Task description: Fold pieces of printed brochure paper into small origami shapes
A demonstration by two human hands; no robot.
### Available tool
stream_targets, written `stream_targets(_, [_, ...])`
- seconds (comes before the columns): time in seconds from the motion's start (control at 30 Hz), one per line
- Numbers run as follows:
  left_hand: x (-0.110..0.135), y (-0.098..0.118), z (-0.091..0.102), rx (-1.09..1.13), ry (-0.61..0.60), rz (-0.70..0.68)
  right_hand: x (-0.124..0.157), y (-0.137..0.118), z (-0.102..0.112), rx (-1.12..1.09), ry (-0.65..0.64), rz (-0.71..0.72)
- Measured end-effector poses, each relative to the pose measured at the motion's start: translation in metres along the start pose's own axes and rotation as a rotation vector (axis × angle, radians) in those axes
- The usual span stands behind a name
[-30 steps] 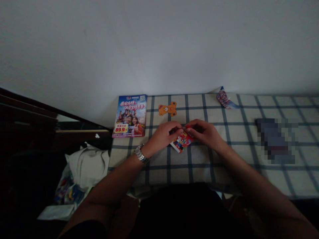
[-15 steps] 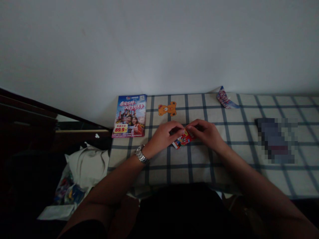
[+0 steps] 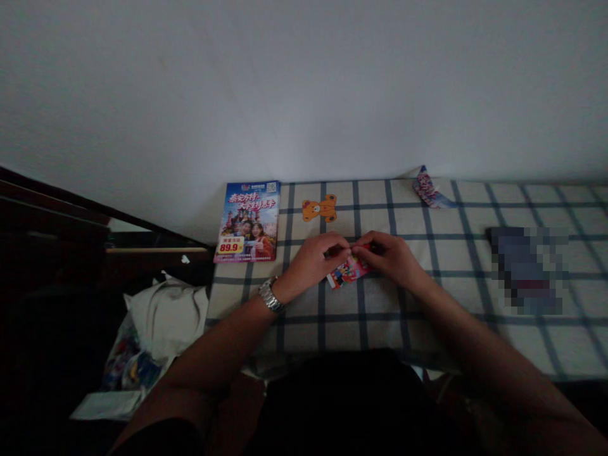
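Note:
Over the checked cloth, a small red packet (image 3: 346,273) with colourful cartoon figures is pinched along its upper edge by both hands. My left hand (image 3: 319,258), with a metal watch (image 3: 271,295) on its wrist, closes thumb and forefinger on that edge. Fingertips almost touching it, my right hand (image 3: 392,256) pinches the same edge just to the right. The packet's pale lower left corner shows below the fingers, while its top is partly hidden by them. Behind the hands lies a flat orange teddy bear cutout (image 3: 319,208).
A stack of printed flyers (image 3: 249,221) lies at the cloth's left end. Against the wall sits a folded piece of printed paper (image 3: 430,190). A dark, pixelated flat object (image 3: 527,269) lies to the right. White bags (image 3: 166,310) stand below the left edge.
My right fingers have shifted slightly left, closer to the left fingertips. The packet has tilted a little, its face catching more light. Everything around stays in place.

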State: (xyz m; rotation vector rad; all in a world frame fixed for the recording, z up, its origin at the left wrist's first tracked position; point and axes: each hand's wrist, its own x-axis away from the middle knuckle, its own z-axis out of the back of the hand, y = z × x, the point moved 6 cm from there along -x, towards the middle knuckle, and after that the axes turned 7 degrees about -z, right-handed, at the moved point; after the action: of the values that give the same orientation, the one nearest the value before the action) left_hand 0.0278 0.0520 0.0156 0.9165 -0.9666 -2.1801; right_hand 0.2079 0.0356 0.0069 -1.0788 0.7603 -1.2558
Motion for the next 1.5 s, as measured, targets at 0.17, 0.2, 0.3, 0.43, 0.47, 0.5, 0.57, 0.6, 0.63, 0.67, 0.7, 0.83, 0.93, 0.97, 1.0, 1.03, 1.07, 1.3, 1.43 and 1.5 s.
stream_targets(0.17, [0.000, 0.001, 0.002, -0.002, -0.016, 0.015, 0.000, 0.001, 0.005, 0.063, 0.041, 0.030])
stream_targets(0.2, [-0.001, 0.002, 0.002, -0.003, -0.017, 0.011, 0.000, 0.002, 0.005, 0.056, 0.044, 0.023])
stream_targets(0.3, [-0.001, 0.001, 0.002, 0.001, -0.001, 0.011, 0.000, 0.005, 0.006, 0.023, 0.042, 0.002])
stream_targets(0.43, [0.000, -0.004, 0.004, 0.033, 0.056, 0.037, -0.002, 0.004, 0.010, -0.033, 0.070, -0.024])
stream_targets(0.47, [0.000, -0.006, 0.005, 0.041, 0.069, 0.040, -0.002, 0.004, 0.012, -0.047, 0.090, -0.029])
stream_targets(0.5, [0.001, -0.007, 0.005, 0.044, 0.081, 0.042, -0.003, 0.003, 0.014, -0.056, 0.111, -0.034])
stream_targets(0.57, [0.001, -0.009, 0.007, 0.034, 0.102, 0.045, -0.003, 0.003, 0.018, -0.065, 0.146, -0.043])
stream_targets(0.6, [0.001, -0.010, 0.008, 0.024, 0.108, 0.045, -0.004, 0.004, 0.018, -0.064, 0.147, -0.049])
stream_targets(0.63, [0.001, -0.010, 0.008, 0.014, 0.113, 0.044, -0.004, 0.005, 0.018, -0.061, 0.142, -0.055])
stream_targets(0.67, [0.001, -0.010, 0.009, 0.009, 0.118, 0.044, -0.004, 0.006, 0.018, -0.057, 0.135, -0.062])
stream_targets(0.7, [0.000, -0.010, 0.010, 0.006, 0.122, 0.046, -0.004, 0.007, 0.018, -0.052, 0.125, -0.070])
stream_targets(0.83, [0.000, -0.010, 0.013, 0.002, 0.119, 0.063, -0.004, 0.014, 0.018, -0.042, 0.089, -0.099])
stream_targets(0.93, [0.000, -0.012, 0.012, 0.006, 0.096, 0.077, -0.003, 0.017, 0.019, -0.035, 0.072, -0.119])
stream_targets(0.97, [0.000, -0.013, 0.012, 0.008, 0.091, 0.078, -0.002, 0.018, 0.019, -0.033, 0.074, -0.121])
stream_targets(1.0, [0.000, -0.013, 0.012, 0.010, 0.089, 0.078, -0.002, 0.017, 0.020, -0.033, 0.080, -0.122])
stream_targets(1.03, [0.000, -0.014, 0.012, 0.010, 0.087, 0.078, -0.002, 0.017, 0.020, -0.032, 0.081, -0.120])
stream_targets(1.07, [0.000, -0.014, 0.011, 0.011, 0.087, 0.079, -0.002, 0.016, 0.020, -0.032, 0.082, -0.118])
stream_targets(1.3, [-0.001, -0.014, 0.011, 0.023, 0.090, 0.100, -0.005, 0.012, 0.020, -0.011, 0.089, -0.096])
stream_targets(1.43, [0.000, -0.015, 0.012, 0.013, 0.099, 0.109, -0.006, 0.010, 0.019, -0.006, 0.085, -0.067])
stream_targets(1.5, [0.000, -0.016, 0.012, 0.017, 0.112, 0.113, -0.006, 0.010, 0.018, -0.029, 0.081, -0.073])
